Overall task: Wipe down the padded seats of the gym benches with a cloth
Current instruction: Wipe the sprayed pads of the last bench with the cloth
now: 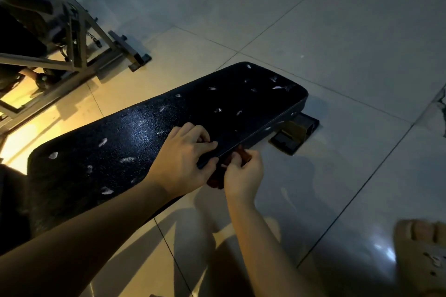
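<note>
The left hand (183,154) lies on the near edge of the black padded seat (169,113), fingers bent with their tips on the top and the thumb along the side; whether it pinches the pad or a corner of the cloth cannot be told. Just beside and below that thumb, the right hand (243,173) is curled round a bunched dark red cloth (214,179), held against the seat's side edge. The pad, flecked with pale worn spots, stretches away beyond both hands, over the tiled floor (337,31).
</note>
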